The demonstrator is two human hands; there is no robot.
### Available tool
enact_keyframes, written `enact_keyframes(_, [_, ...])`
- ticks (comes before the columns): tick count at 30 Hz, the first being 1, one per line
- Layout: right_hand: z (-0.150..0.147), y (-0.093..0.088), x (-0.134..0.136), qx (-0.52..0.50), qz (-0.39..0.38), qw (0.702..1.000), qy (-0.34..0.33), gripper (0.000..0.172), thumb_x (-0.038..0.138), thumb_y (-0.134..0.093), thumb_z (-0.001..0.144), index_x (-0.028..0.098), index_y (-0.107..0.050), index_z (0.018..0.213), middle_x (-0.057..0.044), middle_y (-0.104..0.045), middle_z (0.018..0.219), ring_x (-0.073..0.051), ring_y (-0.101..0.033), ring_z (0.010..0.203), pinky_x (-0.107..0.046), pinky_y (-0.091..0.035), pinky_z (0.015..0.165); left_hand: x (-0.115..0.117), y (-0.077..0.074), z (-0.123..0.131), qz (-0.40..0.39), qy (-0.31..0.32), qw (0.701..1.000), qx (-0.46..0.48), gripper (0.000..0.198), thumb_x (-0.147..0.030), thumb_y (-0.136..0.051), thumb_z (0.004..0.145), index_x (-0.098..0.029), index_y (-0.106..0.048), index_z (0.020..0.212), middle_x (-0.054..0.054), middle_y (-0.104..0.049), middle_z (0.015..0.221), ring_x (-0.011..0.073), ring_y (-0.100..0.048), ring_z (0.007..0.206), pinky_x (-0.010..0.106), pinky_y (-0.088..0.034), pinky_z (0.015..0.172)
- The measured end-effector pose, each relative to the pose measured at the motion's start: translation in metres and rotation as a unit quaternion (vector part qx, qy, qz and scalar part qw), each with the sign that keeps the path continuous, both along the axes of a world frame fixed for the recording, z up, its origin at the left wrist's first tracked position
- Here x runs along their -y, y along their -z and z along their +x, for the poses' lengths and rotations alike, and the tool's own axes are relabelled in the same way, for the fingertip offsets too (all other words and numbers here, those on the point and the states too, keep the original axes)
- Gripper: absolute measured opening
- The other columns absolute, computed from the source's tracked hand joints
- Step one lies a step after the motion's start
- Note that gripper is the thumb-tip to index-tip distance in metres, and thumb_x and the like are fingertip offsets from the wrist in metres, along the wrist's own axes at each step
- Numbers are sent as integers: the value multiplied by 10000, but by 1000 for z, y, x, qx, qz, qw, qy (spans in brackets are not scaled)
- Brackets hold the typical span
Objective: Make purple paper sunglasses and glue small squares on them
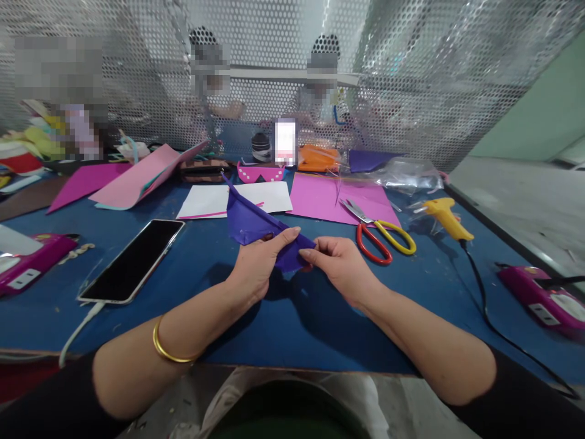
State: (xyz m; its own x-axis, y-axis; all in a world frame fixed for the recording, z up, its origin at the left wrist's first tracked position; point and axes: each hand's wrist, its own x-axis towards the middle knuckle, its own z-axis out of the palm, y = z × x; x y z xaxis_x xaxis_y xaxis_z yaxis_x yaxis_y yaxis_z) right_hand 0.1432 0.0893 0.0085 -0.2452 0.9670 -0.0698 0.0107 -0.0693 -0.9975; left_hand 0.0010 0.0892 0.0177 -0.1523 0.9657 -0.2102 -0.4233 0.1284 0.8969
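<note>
Between my two hands is a dark purple piece of sheet material [249,216], raised above the blue table, with a narrow rolled or folded strip along its upper edge. My left hand [258,262] is closed on its middle, thumb lying along the strip. At the lower right end, my right hand [340,262] pinches the same sheet between thumb and fingers. Just right of that hand lie scissors [365,219] with one red and one yellow handle, blades apart. A pink sheet [315,195] and a white sheet [201,198] lie behind the purple piece.
A phone [134,262] with a white cable lies at the left. A yellow glue gun [445,216] trails a black cord at the right, near a magenta power strip [543,299]. Behind stand pink glasses [260,173] and a perforated metal screen [274,36], people beyond it.
</note>
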Motion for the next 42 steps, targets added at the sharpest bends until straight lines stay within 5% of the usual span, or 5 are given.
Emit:
enact_keyframes(16, [-1, -4, -1, 19, 32, 999, 13, 263, 405, -747, 684, 199, -605, 604, 31, -593, 589, -113, -495, 573, -275, -385, 591, -1, -4, -3, -4, -33, 999, 8, 276, -261, -922, 520, -145, -712, 654, 1, -709, 633, 131, -647, 573, 250, -549, 584])
enact_keyframes(24, [1, -3, -6, 36, 47, 998, 38, 224, 399, -673, 741, 182, -651, 691, -11, -658, 660, -148, -587, 661, -299, -445, 673, 0, 1, -4, -3, -9, 1000, 4, 266, -284, -912, 551, -135, -738, 687, 25, -724, 659, 145, -661, 592, 265, -567, 614])
enact_keyframes(30, [0, -1, -5, 81, 99, 990, 61, 213, 335, -645, 763, 213, -561, 610, 33, -559, 586, -128, -468, 587, -286, -353, 590, 2, -1, -2, -13, -6, 1000, 2, 280, -286, -916, 549, -123, -740, 694, 40, -729, 664, 155, -667, 599, 269, -563, 616])
enact_keyframes(36, [-1, 0, -5, 54, 71, 996, 19, 208, 406, -652, 758, 203, -622, 723, 0, -641, 698, -149, -551, 661, -302, -424, 659, 2, -4, -4, -3, -15, 1000, 7, 267, -282, -913, 545, -139, -726, 672, 8, -713, 639, 129, -647, 578, 243, -547, 601])
enact_keyframes(42, [2, 0, -6, 69, 53, 996, 7, 218, 365, -669, 736, 201, -572, 629, 8, -601, 608, -136, -511, 591, -300, -394, 619, 2, -2, -2, -13, -12, 1000, 2, 262, -286, -911, 561, -129, -736, 675, 27, -724, 659, 132, -653, 588, 245, -546, 606])
